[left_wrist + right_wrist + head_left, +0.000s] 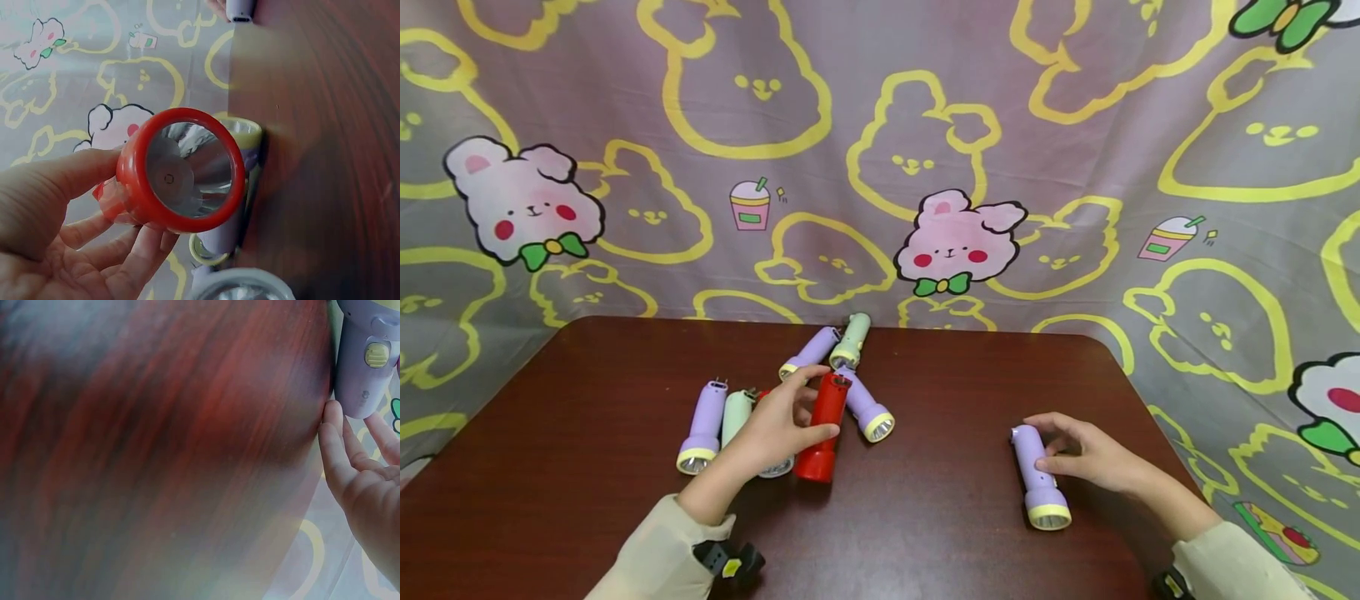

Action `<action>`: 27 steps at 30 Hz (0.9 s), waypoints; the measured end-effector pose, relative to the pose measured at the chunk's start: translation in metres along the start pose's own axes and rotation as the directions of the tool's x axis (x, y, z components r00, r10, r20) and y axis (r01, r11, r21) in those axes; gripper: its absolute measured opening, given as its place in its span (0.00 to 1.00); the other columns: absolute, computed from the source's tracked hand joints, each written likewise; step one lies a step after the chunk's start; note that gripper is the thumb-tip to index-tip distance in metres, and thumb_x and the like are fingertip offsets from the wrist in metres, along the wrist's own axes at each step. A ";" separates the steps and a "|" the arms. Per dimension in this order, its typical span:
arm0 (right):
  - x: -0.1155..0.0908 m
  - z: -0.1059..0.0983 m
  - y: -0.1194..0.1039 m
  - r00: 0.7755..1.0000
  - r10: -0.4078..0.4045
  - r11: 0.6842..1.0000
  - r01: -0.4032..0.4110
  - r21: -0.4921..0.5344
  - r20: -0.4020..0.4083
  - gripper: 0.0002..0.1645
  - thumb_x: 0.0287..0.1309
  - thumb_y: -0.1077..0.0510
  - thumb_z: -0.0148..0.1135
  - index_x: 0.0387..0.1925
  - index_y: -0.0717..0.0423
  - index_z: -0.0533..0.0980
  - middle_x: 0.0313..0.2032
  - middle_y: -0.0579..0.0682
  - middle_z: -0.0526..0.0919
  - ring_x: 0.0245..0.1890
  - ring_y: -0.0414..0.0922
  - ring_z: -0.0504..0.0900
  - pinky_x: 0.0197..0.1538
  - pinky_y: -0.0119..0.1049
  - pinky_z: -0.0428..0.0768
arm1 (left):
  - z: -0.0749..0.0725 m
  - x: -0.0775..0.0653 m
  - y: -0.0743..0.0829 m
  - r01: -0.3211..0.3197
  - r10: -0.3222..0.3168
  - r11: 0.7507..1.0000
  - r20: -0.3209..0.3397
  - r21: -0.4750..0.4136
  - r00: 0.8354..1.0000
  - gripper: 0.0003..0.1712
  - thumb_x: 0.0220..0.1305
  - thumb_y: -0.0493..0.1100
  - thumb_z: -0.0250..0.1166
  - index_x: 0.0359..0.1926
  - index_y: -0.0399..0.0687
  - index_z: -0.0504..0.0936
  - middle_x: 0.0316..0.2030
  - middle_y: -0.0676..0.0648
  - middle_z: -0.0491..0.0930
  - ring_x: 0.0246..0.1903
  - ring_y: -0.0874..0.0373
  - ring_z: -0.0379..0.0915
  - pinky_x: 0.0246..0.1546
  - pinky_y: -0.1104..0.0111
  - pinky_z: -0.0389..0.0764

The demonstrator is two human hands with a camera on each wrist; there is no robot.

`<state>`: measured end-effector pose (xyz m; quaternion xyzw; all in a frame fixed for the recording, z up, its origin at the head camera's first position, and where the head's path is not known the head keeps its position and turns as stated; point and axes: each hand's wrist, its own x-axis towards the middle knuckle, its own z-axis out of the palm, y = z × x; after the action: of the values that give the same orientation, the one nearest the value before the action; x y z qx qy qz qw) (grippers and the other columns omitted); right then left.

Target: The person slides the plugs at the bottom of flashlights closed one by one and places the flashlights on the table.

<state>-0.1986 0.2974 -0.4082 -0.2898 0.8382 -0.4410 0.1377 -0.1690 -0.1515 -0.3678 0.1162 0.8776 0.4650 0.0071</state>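
Observation:
My left hand (771, 429) grips a red flashlight (829, 412) between thumb and fingers, over the table left of centre. In the left wrist view, the lens end of this red flashlight (234, 181) faces the camera, and the fingers (144, 253) curl behind its body. On the right, my right hand (1093, 454) holds a purple flashlight (1033, 467) by its side, its yellow-rimmed lens end toward me. The right wrist view catches this purple flashlight (362, 369) at the upper edge, with a yellow switch. Whether it touches the table is unclear.
Left of the red flashlight lie a purple flashlight (706, 417) and a green flashlight (737, 410); others there are partly hidden by my left hand. Behind stand out a purple (815, 346), a green flashlight (852, 337) and another purple one (863, 400). A patterned curtain (820, 75) hangs behind the table (940, 500).

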 end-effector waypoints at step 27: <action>-0.001 0.001 0.001 0.999 0.029 1.000 -0.029 0.013 -0.018 0.32 0.61 0.62 0.66 0.63 0.69 0.67 0.51 0.54 0.77 0.38 0.37 0.79 0.36 0.32 0.80 | 0.043 -0.011 0.023 -0.060 0.058 0.995 -0.034 -0.082 0.998 0.42 0.49 0.39 0.78 0.64 0.48 0.68 0.36 0.47 0.85 0.31 0.61 0.78 0.34 0.70 0.79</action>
<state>-0.1977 0.2982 -0.4094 -0.2728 0.8406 -0.4470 0.1383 -0.1489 -0.1070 -0.3745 0.1343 0.8538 0.5027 -0.0159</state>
